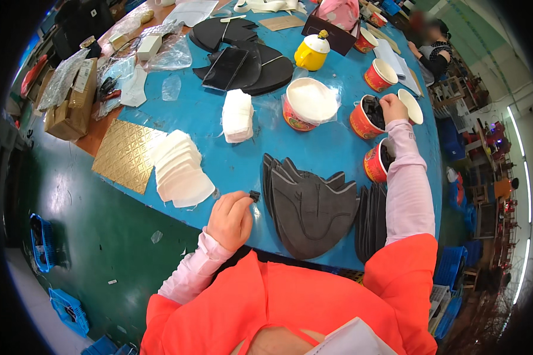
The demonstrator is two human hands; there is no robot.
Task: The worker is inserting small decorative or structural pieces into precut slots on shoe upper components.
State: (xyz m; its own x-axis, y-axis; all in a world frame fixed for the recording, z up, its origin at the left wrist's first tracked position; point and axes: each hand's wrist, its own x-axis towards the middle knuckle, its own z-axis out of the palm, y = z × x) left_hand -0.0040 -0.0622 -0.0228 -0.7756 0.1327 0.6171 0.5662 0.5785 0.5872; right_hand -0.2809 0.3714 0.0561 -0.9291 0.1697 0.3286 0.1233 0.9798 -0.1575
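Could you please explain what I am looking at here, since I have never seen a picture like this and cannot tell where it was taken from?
There is no machine here: a person works with two bare hands, and the single picture comes from a wide fisheye camera worn on their head, looking down. That is why straight edges bend near the rim.

The surface is a blue table. The left hand pinches a small black piece beside a stack of dark grey shaped pieces. The right hand reaches into a red paper cup filled with small black parts.

Also on the table are stacks of white pieces, a gold embossed sheet, a yellow lidded pot and more red cups. Another person sits at the far side.
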